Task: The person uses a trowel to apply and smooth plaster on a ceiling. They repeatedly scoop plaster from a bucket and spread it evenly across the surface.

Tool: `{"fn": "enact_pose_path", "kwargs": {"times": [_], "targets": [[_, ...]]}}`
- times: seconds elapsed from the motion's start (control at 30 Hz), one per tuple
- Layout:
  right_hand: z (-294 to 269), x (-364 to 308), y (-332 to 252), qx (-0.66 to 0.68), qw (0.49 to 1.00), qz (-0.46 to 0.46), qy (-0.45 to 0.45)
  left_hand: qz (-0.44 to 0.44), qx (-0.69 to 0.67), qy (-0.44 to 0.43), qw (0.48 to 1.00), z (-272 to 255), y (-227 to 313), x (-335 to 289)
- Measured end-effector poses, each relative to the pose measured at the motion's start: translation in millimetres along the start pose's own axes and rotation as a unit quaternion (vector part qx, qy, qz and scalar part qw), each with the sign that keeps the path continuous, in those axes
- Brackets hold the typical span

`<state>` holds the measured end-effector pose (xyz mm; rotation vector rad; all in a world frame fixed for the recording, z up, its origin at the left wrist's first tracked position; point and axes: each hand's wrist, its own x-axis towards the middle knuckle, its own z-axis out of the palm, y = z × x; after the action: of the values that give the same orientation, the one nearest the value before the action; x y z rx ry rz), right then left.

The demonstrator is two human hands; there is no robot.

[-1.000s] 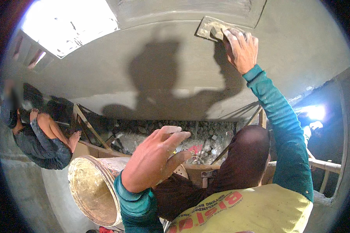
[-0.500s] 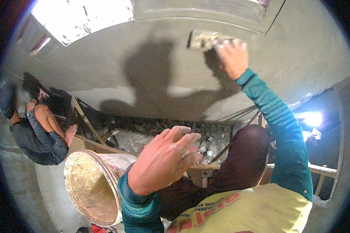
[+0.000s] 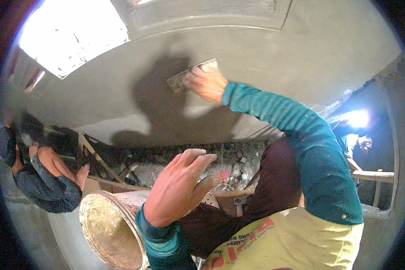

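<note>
My right hand [image 3: 207, 83] is closed round a flat, mortar-smeared plastering float [image 3: 177, 81]. The float is tilted and lies against the grey plastered wall [image 3: 265, 63], right beside the shadow of my head. My left hand [image 3: 177, 189] hovers empty over my lap, its fingers loosely curved and the thumb apart. Next to its wrist a large, plaster-crusted bucket [image 3: 92, 216] lies tipped with its mouth facing me; only a dirty coating shows on the inside. A light piece with dark holes [image 3: 210, 200] is partly hidden behind my left hand.
At the left a person [image 3: 45, 180] sits crouched near the wall. Wooden braces [image 3: 94, 155] and a plank edge [image 3: 105, 183] stand before a strip of rubble [image 3: 243, 168]. Past an opening on the right are a bright lamp [image 3: 358, 119], another person [image 3: 353, 146] and a bamboo rail [image 3: 373, 176].
My right hand has swept the float left and lower along the wall, and the float has turned aslant. My left hand has shifted slightly left. My view has turned a little.
</note>
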<state>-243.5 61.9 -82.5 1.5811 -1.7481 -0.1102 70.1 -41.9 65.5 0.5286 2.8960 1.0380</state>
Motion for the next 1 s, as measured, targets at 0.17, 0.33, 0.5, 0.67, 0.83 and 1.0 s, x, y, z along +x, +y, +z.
{"fn": "enact_pose_path", "kwargs": {"times": [0.17,0.33,0.5,0.67,0.83,1.0], "targets": [[-99.8,-69.0,58.1,-0.018,0.958,0.266,-0.104,-0.044,-0.001,-0.007,0.999,-10.9,9.4,2.5],[-100.1,-130.1,88.4,-0.046,0.968,0.246,0.022,-0.012,-0.014,0.034,0.999,14.6,3.2,-7.5],[-133.2,-53.6,70.8,0.145,0.970,0.195,0.018,0.140,-0.010,0.300,0.943,90.6,-1.8,-9.3],[-152.7,49.6,22.8,0.436,0.874,0.212,-0.035,0.045,-0.033,0.002,0.998,85.6,24.0,-1.4],[-212.4,49.0,47.5,0.514,0.848,0.111,-0.067,-0.021,-0.026,-0.026,0.999,36.2,6.6,-33.7],[-340.2,-119.0,90.8,0.627,0.555,0.538,-0.092,-0.036,-0.027,-0.052,0.998,-17.8,5.3,-21.2]]}}
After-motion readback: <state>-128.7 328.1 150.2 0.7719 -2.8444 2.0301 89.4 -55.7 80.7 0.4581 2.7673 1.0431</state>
